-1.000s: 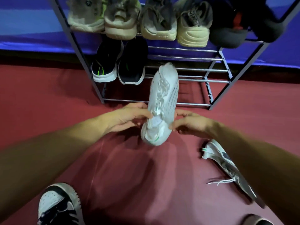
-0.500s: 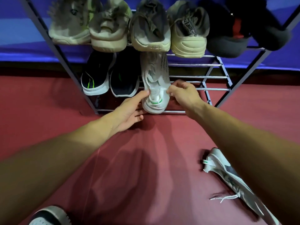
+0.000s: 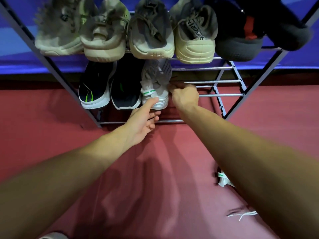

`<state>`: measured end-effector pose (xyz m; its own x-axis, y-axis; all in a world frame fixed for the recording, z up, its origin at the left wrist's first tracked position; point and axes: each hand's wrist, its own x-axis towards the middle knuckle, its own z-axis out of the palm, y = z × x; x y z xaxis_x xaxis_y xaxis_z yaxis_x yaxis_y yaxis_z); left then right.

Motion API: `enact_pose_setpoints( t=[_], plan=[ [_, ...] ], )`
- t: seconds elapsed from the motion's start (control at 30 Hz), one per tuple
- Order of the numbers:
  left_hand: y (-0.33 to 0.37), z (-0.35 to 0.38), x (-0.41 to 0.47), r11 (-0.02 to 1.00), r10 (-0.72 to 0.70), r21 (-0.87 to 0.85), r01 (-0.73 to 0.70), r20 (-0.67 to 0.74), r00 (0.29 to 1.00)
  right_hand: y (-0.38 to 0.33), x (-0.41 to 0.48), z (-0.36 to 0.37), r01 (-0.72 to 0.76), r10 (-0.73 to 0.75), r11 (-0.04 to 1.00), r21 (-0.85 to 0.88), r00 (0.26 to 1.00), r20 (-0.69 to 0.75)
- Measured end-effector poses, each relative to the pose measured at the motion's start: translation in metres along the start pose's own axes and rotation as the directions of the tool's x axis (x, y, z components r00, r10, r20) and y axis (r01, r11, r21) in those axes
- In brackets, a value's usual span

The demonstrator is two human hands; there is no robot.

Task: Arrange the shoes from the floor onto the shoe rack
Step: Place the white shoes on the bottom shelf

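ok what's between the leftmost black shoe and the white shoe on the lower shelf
A second black shoe, heel toward the camera, standing close beside each of them; the head view shows it.

A smooth dull-red floor (image 3: 43, 118) fills the lower view, mottled with soft dark shadows. Along the floor's far edge runs a black skirting strip (image 3: 25, 75); above it rises a glossy blue-violet wall panel (image 3: 15, 49).

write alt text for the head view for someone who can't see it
A white shoe sits on a rack shelf beside two black shoes, left hand on its heel, right hand at its side. The shelf above holds six shoes; a loose shoe lies on the floor.
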<state>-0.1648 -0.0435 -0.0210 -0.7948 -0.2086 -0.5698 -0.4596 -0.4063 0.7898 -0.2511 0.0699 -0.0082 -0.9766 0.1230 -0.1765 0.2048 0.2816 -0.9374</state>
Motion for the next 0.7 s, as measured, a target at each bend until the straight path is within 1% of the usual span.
enact_pose_setpoints(
  t=[0.17,0.23,0.37,0.53,0.7],
  plan=[
    [0.003,0.000,0.000,0.998,-0.004,0.060,0.003,0.008,1.000,-0.001,-0.007,-0.007,0.000,-0.006,0.999,0.040,0.987,0.159],
    [0.002,-0.001,-0.001,0.997,-0.004,0.077,0.003,0.009,1.000,0.003,-0.008,-0.012,0.005,-0.013,0.999,0.042,0.980,0.198],
    [-0.009,-0.002,0.000,0.988,-0.010,0.157,0.005,0.029,1.000,0.011,-0.015,-0.032,0.094,-0.076,0.994,-0.062,0.968,0.241],
    [-0.037,0.015,-0.005,0.942,-0.059,0.333,0.029,0.080,0.995,0.046,-0.024,-0.081,0.040,0.011,0.979,-0.200,0.969,0.247],
    [-0.072,0.044,-0.009,0.845,-0.106,0.535,0.023,0.124,0.987,0.082,-0.029,-0.141,-0.027,0.126,0.932,-0.362,0.959,0.255]
  ],
)
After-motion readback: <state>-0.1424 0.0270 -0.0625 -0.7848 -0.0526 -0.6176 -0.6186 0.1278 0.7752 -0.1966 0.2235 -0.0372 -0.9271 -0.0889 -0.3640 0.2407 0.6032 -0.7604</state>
